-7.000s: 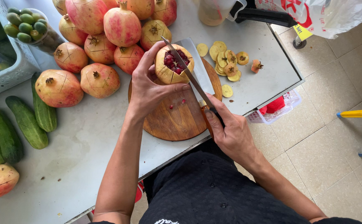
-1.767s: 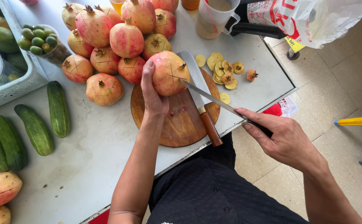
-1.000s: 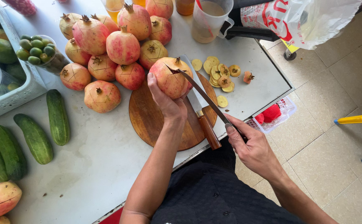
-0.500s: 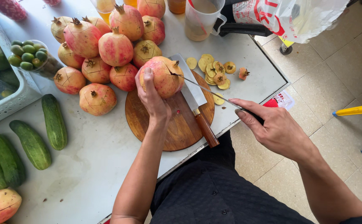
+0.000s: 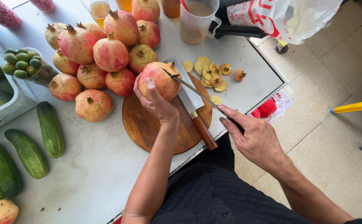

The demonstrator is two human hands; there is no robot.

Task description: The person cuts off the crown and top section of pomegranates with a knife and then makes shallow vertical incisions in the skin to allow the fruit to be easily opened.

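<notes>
Scoring underway: your left hand [image 5: 156,103] grips the pomegranate [image 5: 160,81], right hand [image 5: 255,139] fingers closed on the thin knife [image 5: 195,91]; peel unopened.

Seen from above, the left hand [image 5: 158,103] steadied a pomegranate [image 5: 161,81] on a round wooden board [image 5: 147,126] while the right hand [image 5: 253,137] pressed a thin knife [image 5: 197,92] into it.

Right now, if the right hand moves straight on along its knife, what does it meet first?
Probably the pomegranate on the cutting board: the right hand aims its thin knife there, tip already at the skin.
</notes>
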